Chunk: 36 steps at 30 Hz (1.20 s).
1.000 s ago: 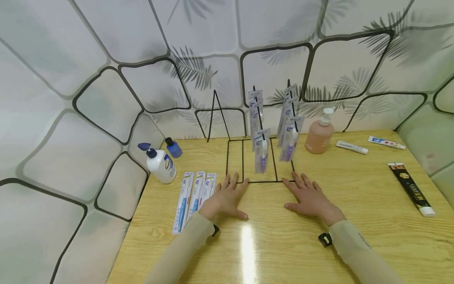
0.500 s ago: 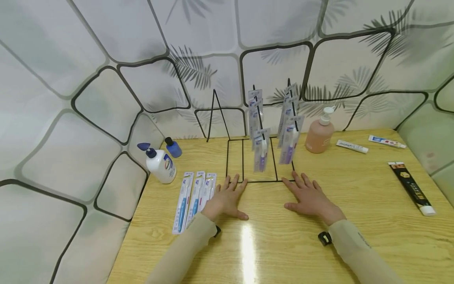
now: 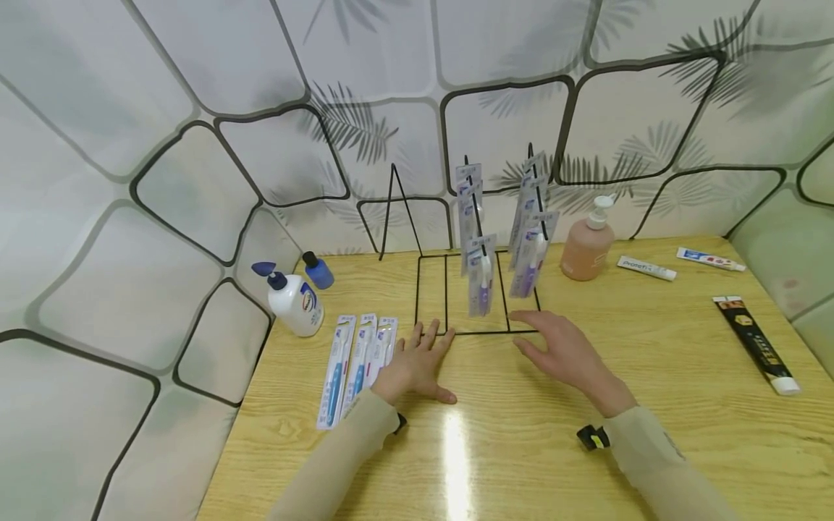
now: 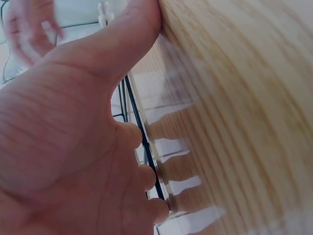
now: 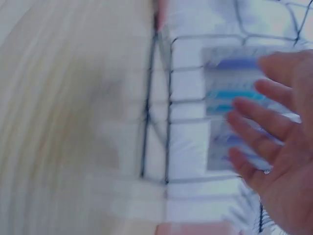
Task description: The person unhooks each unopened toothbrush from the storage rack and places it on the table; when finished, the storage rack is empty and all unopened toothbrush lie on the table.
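Lifting off table: right hand

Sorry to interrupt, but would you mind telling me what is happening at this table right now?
A person sits at a wooden table in front of a black wire rack hung with packaged toothbrushes. The left hand lies flat on the table, next to three toothbrush packs lying there. The right hand is raised off the table, open and empty, its fingers pointing at the rack's base. Soap bottles and toothpaste tubes lie around, untouched.
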Tool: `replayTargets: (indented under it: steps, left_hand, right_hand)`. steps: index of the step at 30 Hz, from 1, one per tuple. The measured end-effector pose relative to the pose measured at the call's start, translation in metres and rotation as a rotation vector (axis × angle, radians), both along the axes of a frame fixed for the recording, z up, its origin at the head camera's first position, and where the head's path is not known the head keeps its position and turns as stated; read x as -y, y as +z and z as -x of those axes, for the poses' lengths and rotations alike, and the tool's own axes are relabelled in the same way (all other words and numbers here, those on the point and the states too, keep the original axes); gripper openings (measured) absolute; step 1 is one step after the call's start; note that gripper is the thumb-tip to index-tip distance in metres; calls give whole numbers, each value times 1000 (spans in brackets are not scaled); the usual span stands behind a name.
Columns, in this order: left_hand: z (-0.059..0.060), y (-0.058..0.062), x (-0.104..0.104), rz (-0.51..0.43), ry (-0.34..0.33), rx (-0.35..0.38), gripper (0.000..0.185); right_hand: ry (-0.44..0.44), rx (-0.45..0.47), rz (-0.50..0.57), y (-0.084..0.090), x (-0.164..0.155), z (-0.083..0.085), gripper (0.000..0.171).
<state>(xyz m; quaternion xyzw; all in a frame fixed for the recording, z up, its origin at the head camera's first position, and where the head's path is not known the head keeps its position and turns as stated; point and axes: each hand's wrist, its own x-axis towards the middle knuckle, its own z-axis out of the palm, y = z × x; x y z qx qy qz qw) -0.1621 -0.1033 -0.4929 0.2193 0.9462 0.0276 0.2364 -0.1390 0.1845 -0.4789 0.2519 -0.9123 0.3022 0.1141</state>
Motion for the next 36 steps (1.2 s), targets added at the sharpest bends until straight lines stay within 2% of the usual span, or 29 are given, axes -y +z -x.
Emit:
replayTargets:
  steps: [2,4,6,8,10,14,22,28,36]
  left_hand:
    - [0,0,0,3,2,-4,129]
    - [0,0,0,5,7,-5,129]
    - [1,0,0,5,18,2,129]
    - [1,0,0,8,28,10,129]
    - [1,0,-1,9,37,18,129]
    - [0,-1,-1,15,39,19,129]
    - [-1,-2,0,14,29,11,129]
    - [-1,-4,1,21,15,-10,131]
    - [-2,-1,2,-1,11,-10,130]
  right_hand:
    - [16,-99,116,8,9,1,39]
    - [29,-156,216,17,18,3,38]
    - [32,-168,280,24,26,6,38]
    - [37,-141,318,29,33,10,38]
    - [42,-104,336,33,39,14,37]
    - [43,-95,353,33,46,22,32]
    - [53,-206,390,30,51,32,28]
    - [43,-310,412,31,48,27,25]
    - [50,-343,445,36,31,11,32]
